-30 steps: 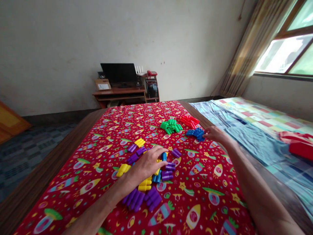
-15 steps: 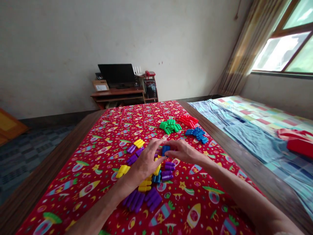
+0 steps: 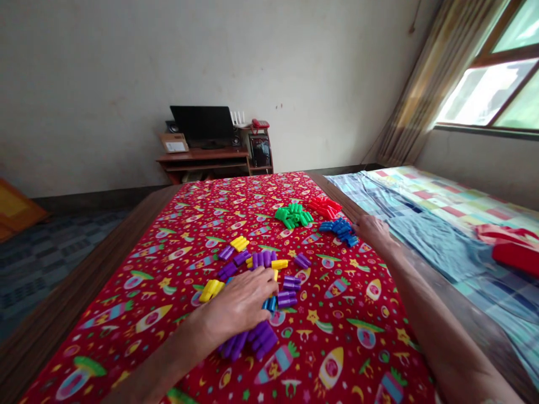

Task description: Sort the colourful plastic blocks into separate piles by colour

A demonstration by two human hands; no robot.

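My left hand [image 3: 248, 297] reaches palm down over a mixed group of ribbed plastic toy blocks, thumb and fingers apart. A blue block [image 3: 270, 303] shows between thumb and fingers; some blocks are hidden beneath the hand. Around it lie purple blocks [image 3: 263, 339], yellow blocks [image 3: 211, 290] and a purple block [image 3: 302, 261] at the right. My right hand [image 3: 374, 231] is at the table's right side, its fingertips beside the pile of blue blocks [image 3: 340, 229]. Its fingers are bent and partly hidden, so I cannot tell whether they hold anything.
Green blocks [image 3: 293, 215] and red blocks [image 3: 325, 207] lie in separate piles farther back. A red patterned cloth [image 3: 177, 314] covers the wooden table [image 3: 138, 224]. A bed [image 3: 446, 224] stands along the right; a desk with a monitor [image 3: 204, 126] is beyond the far end.
My right hand has moved from the mixed group, where it held a blue block, rightward to the blue pile. My left hand has drawn back and down over the mixed blocks.
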